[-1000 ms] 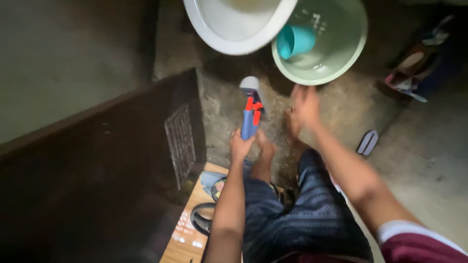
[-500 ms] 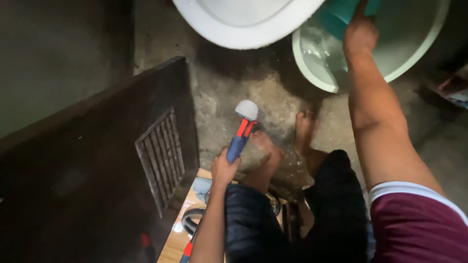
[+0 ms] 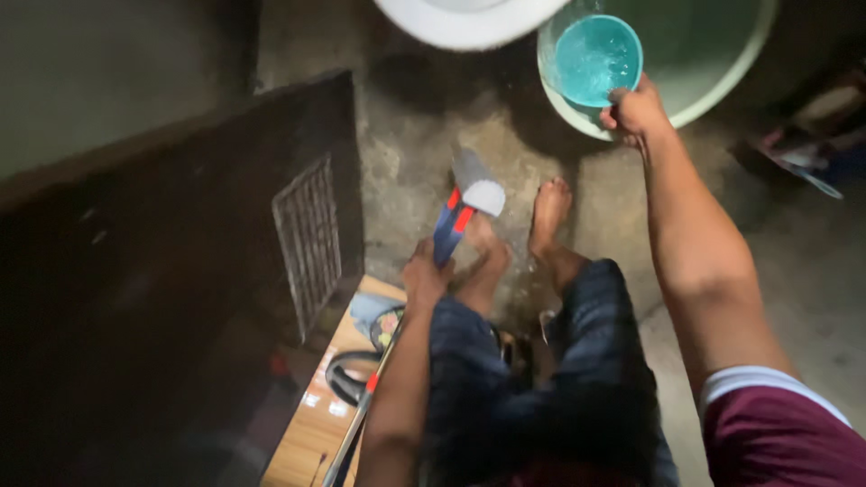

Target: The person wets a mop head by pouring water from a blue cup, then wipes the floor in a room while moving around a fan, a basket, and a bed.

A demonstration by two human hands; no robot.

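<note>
My left hand [image 3: 424, 273] grips the blue and red handle of a toilet brush [image 3: 465, 206], whose grey-white head rests near the wet concrete floor just ahead of my bare feet [image 3: 519, 230]. My right hand [image 3: 634, 113] is stretched forward and holds a teal dipper [image 3: 595, 59] filled with water, lifted at the near rim of a pale green basin [image 3: 731, 86]. The white toilet bowl [image 3: 469, 18] sits at the top edge, left of the basin.
A dark door with a louvred vent [image 3: 307, 239] stands open on the left. A wooden board [image 3: 320, 415] with small items lies below it. Sandals [image 3: 812, 153] lie at the far right on the concrete floor.
My right hand has lifted the teal dipper out of the basin, now full of water. The brush head has tilted slightly as the view shifted.
</note>
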